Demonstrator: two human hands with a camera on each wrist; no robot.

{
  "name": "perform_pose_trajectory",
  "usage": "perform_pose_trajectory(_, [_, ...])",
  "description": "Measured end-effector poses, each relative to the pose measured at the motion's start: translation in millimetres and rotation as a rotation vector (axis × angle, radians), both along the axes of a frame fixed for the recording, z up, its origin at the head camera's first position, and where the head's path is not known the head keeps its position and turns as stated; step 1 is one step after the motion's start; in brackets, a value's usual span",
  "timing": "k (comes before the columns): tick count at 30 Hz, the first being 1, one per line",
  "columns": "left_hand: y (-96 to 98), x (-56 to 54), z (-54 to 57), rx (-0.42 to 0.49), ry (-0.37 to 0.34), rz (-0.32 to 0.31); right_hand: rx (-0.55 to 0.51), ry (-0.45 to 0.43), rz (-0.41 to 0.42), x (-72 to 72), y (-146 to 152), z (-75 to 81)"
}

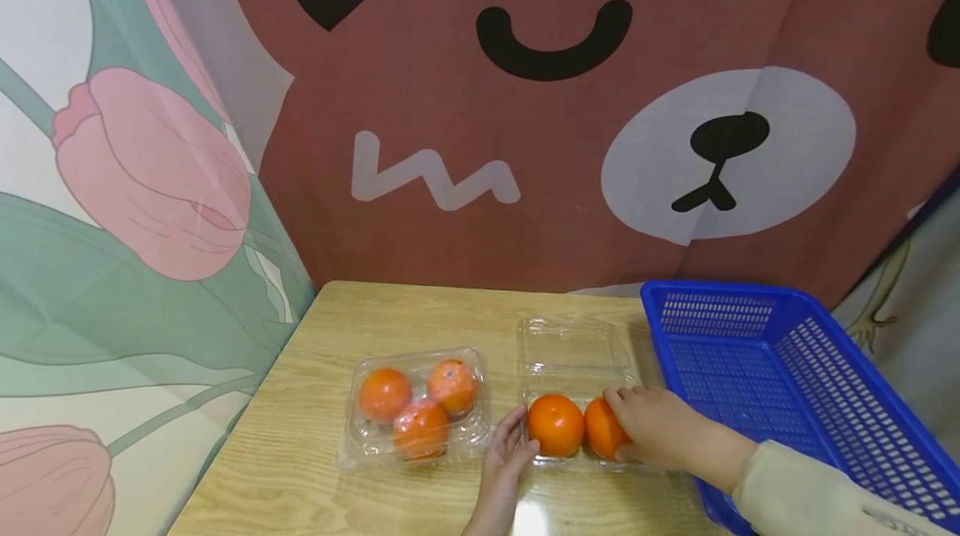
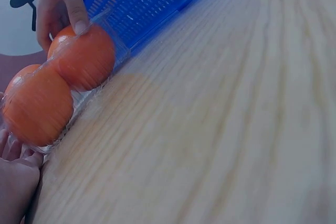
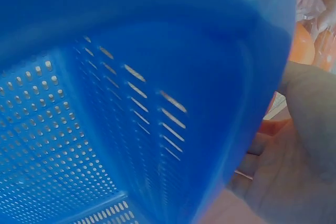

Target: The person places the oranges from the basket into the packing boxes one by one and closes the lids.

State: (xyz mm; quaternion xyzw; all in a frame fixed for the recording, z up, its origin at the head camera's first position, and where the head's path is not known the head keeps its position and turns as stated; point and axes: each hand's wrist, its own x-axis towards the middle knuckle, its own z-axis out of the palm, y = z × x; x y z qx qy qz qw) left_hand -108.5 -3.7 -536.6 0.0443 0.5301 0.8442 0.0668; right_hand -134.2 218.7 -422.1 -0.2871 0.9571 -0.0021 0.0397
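Observation:
An open clear plastic clamshell box (image 1: 573, 348) lies on the table with its lid folded back toward the wall. Two oranges sit side by side in its near half: the left orange (image 1: 555, 426) and the right orange (image 1: 602, 429). My right hand (image 1: 660, 428) grips the right orange from above, thumb on the near side, fingers on the far side. At the box's left edge, my left hand (image 1: 504, 457) rests its fairly straight fingers against the plastic. In the left wrist view, the right thumb presses on the farther orange (image 2: 86, 59).
A blue perforated basket (image 1: 757, 290) stands at the table's right, close beside my right forearm. Another clear box (image 1: 356, 440) with three oranges lies to the left. Behind the wooden table (image 1: 277, 444) hangs a printed cloth (image 1: 450, 252).

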Motion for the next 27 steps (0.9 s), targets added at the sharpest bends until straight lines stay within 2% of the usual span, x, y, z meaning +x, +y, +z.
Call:
perform_pose_trajectory(5, [0.0,-0.3,0.6,0.007,-0.006,0.004,0.004,-0.024,-0.012,-1.3,-1,1.4])
perform_pose_trajectory(12, [0.1,-0.7,0.3,-0.003,-0.005,0.006,-0.082,-0.27,-0.159,-14.2,-7,20.6])
perform_pose_trajectory(15, [0.3,-0.8,-0.2,-0.007,-0.006,0.008,-0.146,-0.334,-0.218,-23.6,-9,30.0])
perform_pose_trajectory(22, [0.2,-0.5,-0.8,0.004,-0.002,0.026,-0.33,-0.388,-0.326,-54.8,-13,38.1])
perform_pose_trajectory(27, [0.8,-0.9,-1.3,0.012,-0.003,0.033,-0.364,-0.365,-0.422,-78.6,-12,35.5])
